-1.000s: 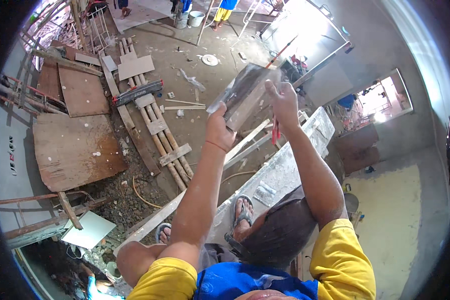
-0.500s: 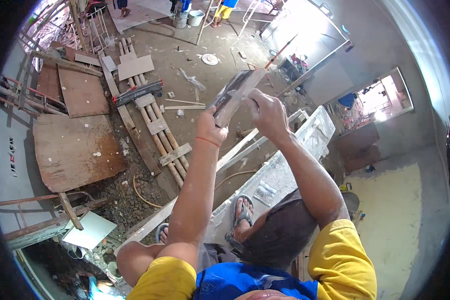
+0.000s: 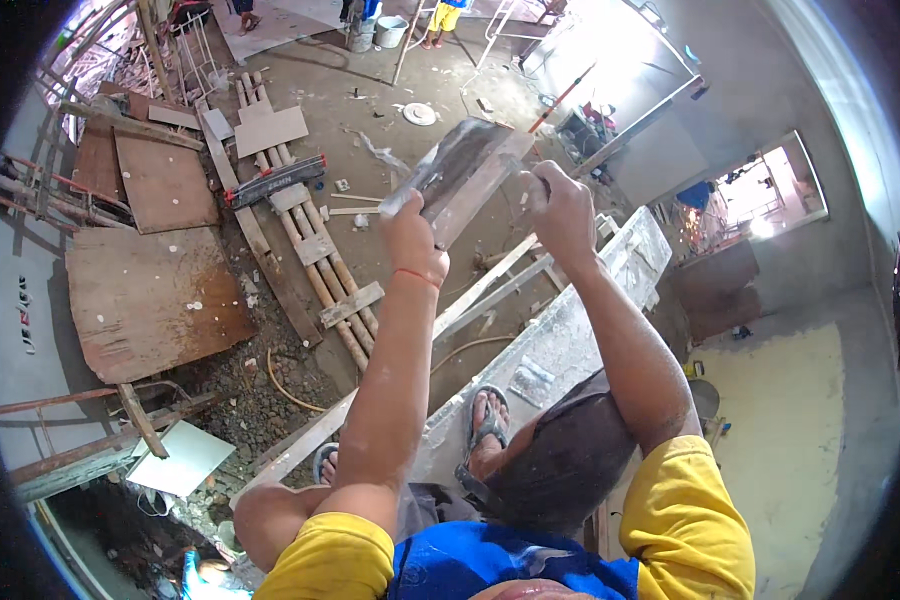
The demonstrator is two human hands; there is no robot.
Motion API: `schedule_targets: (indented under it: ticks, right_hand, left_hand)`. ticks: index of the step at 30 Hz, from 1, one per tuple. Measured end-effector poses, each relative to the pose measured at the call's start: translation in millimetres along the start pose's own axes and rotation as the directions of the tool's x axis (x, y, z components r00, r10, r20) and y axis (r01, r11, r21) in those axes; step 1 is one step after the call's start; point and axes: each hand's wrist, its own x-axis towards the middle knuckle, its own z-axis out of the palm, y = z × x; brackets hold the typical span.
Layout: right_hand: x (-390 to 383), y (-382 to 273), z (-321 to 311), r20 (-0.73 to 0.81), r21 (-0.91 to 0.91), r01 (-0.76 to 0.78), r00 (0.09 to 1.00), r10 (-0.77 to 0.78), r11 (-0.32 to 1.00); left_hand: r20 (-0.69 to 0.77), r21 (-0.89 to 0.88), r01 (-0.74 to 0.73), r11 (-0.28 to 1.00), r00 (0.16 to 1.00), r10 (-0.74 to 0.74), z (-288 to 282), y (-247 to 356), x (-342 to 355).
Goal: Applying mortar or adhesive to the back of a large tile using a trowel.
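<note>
Out in front of me, my left hand (image 3: 415,238) grips the lower left end of a flat rectangular piece (image 3: 470,175). One part of it is dark and shiny, and a pale brownish strip runs along its right side. I cannot tell its exact kind. My right hand (image 3: 560,208) is closed in a pinch beside the upper right edge of that piece. Something thin and greyish seems to reach from the fingers to the piece, too unclear to name. Under my raised arms, my sandalled foot (image 3: 487,415) rests on a whitish, dusty plank (image 3: 570,345).
Bamboo poles (image 3: 320,260) joined by short boards lie left, with a black and red tool (image 3: 275,183) across them. Further left are stained plywood sheets (image 3: 160,300) and a white panel (image 3: 180,458). People stand near a bucket (image 3: 391,32) far ahead. Orange specks show by the window opening (image 3: 770,195).
The flat piece has tilted and shifted slightly, with more of its dark face showing. My right hand has moved a little right and down. My left hand has shifted slightly left.
</note>
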Motion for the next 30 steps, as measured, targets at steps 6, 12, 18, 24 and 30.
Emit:
schedule_targets:
  ticks: [6,12,18,24,30]
  right_hand:
    - [-1,-10,-1,0.135,0.095,0.105,0.984,-0.117,0.99]
    - [-6,-8,5,0.112,0.166,0.088,0.988,-0.107,0.982]
    - [2,2,1,-0.045,0.113,0.031,0.999,-0.026,0.993]
    - [-5,-17,7,0.062,0.145,0.299,0.948,-0.311,0.943]
    - [-6,-14,5,0.108,0.202,0.189,0.971,-0.214,0.961]
  left_hand:
    - [-0.051,0.158,-0.191,0.969,0.978,0.201,3,13,-3]
    - [-0.038,0.035,-0.08,0.996,0.996,0.082,1,6,-2]
    - [-0.072,-0.06,0.268,0.962,0.96,-0.272,3,-1,-5]
    - [-0.054,-0.174,0.408,0.896,0.905,-0.422,-16,-6,18]
    - [-0.017,-0.269,0.462,0.845,0.875,-0.484,-11,-8,16]
